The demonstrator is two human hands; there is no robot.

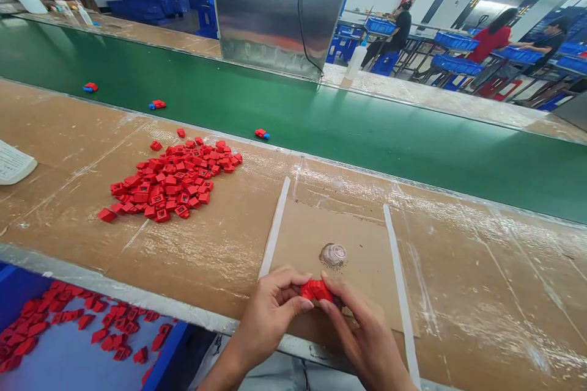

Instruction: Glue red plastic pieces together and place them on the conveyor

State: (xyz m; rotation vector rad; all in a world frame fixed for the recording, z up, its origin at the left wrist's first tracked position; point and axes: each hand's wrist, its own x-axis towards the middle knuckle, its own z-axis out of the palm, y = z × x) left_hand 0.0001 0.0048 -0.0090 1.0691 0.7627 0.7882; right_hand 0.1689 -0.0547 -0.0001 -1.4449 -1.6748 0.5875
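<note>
My left hand (pixel 270 317) and my right hand (pixel 362 336) meet at the near edge of a cardboard sheet (pixel 367 269), both pinching a red plastic part (pixel 316 291) between their fingers. White strips (pixel 275 226) run along the sheet's sides. A little above my fingers, a small round translucent disc (pixel 333 255) lies on the cardboard. To the left, a loose pile of small red plastic blocks (pixel 172 180) sits on the brown-paper-covered bench (pixel 77 244). The underside of the held part is hidden by my fingers.
A blue bin (pixel 169 342) of red blocks stands at the near left. Beyond the bench runs a green conveyor belt (pixel 293 110) carrying several red-and-blue pieces. A metal panel (pixel 270 12) rises behind it. Co-workers (pixel 490 43) sit at far benches with blue crates.
</note>
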